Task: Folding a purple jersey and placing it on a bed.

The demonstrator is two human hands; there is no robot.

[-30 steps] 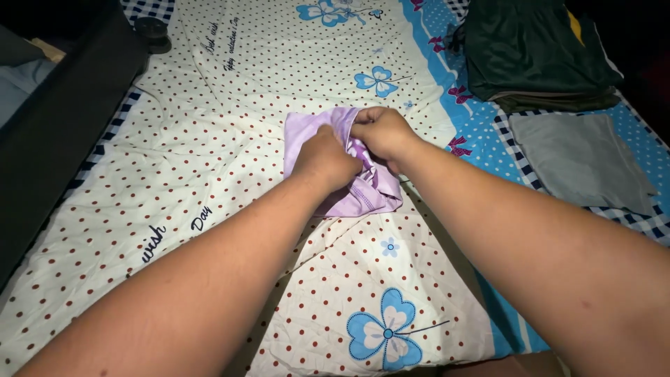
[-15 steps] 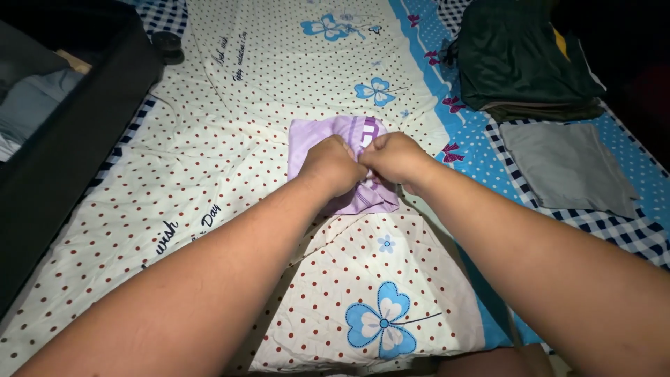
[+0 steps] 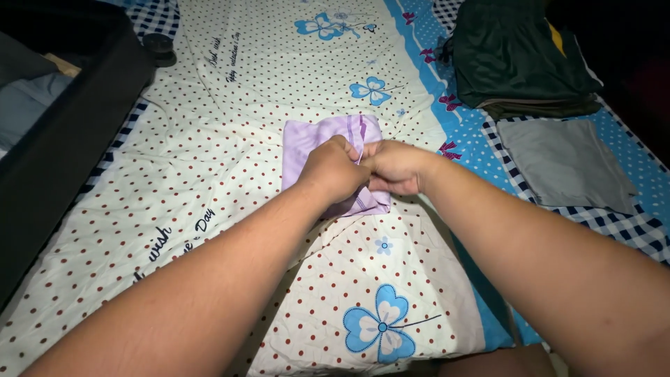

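Observation:
A small lilac garment (image 3: pixel 314 136) lies folded on a white bedsheet (image 3: pixel 230 146) with red dots and blue flowers. My left hand (image 3: pixel 333 169) and my right hand (image 3: pixel 395 166) meet knuckle to knuckle over its right half, both pinching the cloth. The garment's far edge and left part show; its near right part is hidden under my hands. Both forearms reach in from the bottom of the view.
A dark open suitcase (image 3: pixel 63 132) with clothes inside stands along the left. A folded dark green garment (image 3: pixel 520 56) and a flat grey garment (image 3: pixel 565 164) lie at the right on a blue checked sheet. A small dark round object (image 3: pixel 158 47) sits at top left.
My hands have drawn closer together and pulled slightly towards me on the lilac garment, which now looks more compact. The view shifted a little.

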